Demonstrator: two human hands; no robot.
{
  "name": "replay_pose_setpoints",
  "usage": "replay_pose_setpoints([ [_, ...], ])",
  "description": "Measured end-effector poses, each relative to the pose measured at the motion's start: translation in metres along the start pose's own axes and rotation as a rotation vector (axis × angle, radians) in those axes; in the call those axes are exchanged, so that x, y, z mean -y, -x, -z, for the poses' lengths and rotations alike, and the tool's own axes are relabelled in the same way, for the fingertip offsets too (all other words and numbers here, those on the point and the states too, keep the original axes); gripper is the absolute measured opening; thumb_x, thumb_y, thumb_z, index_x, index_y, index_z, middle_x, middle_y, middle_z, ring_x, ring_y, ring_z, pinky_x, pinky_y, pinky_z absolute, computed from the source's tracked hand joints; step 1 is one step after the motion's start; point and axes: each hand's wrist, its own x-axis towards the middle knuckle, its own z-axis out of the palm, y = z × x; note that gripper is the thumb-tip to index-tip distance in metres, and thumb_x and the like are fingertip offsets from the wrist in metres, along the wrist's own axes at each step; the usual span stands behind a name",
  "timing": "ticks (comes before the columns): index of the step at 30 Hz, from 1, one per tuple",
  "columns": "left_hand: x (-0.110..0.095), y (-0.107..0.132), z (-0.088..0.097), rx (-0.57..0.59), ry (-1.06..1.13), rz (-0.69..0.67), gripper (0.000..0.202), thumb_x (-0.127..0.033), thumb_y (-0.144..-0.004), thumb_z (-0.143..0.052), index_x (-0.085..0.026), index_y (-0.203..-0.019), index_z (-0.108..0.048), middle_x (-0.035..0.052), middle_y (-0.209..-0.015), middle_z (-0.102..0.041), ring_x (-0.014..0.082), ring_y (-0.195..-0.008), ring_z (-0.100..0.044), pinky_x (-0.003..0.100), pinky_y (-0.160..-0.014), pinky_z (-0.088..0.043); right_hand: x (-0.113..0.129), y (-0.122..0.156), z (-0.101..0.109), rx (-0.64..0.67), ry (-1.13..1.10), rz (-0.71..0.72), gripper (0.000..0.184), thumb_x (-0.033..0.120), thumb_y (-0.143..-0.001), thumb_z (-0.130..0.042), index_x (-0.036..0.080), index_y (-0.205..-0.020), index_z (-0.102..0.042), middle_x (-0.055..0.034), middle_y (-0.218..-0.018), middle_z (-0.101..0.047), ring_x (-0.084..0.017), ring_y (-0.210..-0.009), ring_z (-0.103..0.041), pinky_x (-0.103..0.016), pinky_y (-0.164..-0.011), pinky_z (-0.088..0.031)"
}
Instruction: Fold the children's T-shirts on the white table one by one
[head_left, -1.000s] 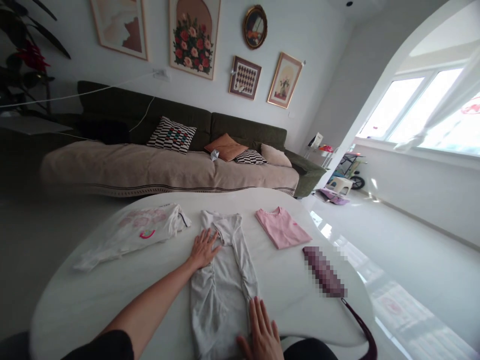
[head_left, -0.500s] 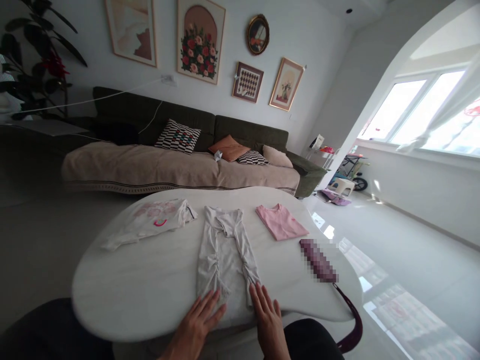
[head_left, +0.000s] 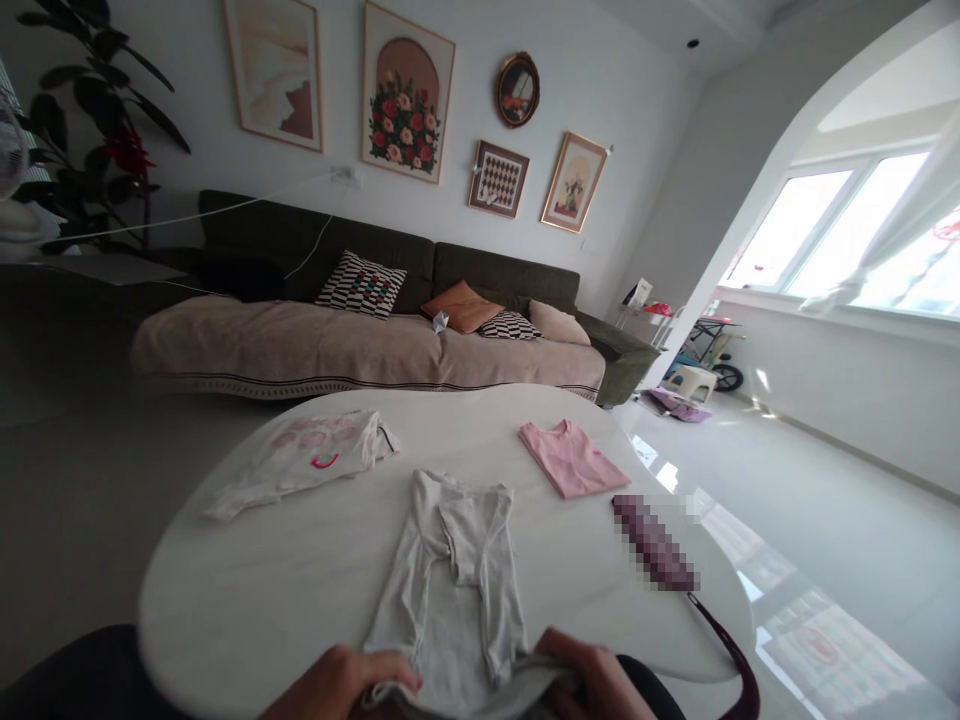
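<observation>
A light grey long-sleeved top lies on the white table, its sleeves folded inward over the body. My left hand grips its near edge at the left, fingers curled round the cloth. At the right of that edge, my right hand is closed on the fabric too, its fingertips partly hidden. Between the hands the hem is lifted and bunched at the table's front edge. A folded pink T-shirt rests at the back right. On the left lies a white printed garment, loosely spread.
A blurred-out purple item with a dark strap lies on the table's right side, the strap hanging over the edge. Behind the table stands a green sofa with a beige cover and several cushions.
My hands went from lying flat on the grey top to gripping its near edge. The top has slid toward me, and its hem is now raised.
</observation>
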Motion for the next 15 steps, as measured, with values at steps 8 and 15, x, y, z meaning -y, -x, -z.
replay_pose_setpoints([
  [8, -0.004, -0.175, 0.048, -0.318, 0.414, 0.256, 0.021, -0.026, -0.073, -0.057, -0.014, -0.091, -0.057, -0.003, -0.075, -0.06, 0.0118, -0.072, -0.056, 0.021, -0.067, -0.043, -0.024, -0.177, 0.014, -0.352, -0.062, -0.366, 0.027, 0.039, -0.075, -0.052, 0.013, -0.07, -0.057, 0.0008, -0.059, -0.058, -0.014, -0.063, -0.056, -0.023, -0.056, -0.041],
  [15, 0.049, -0.211, 0.009, -0.249, 0.407, 0.363, 0.013, -0.023, -0.083, -0.051, -0.013, -0.09, -0.056, -0.0004, -0.08, -0.062, 0.0107, -0.069, -0.059, 0.027, -0.065, -0.047, -0.069, -0.206, -0.02, -0.368, 0.089, -0.517, 0.025, 0.028, -0.086, -0.042, 0.014, -0.103, -0.053, -0.0089, -0.105, -0.06, -0.016, -0.094, -0.056, -0.03, -0.081, -0.042],
])
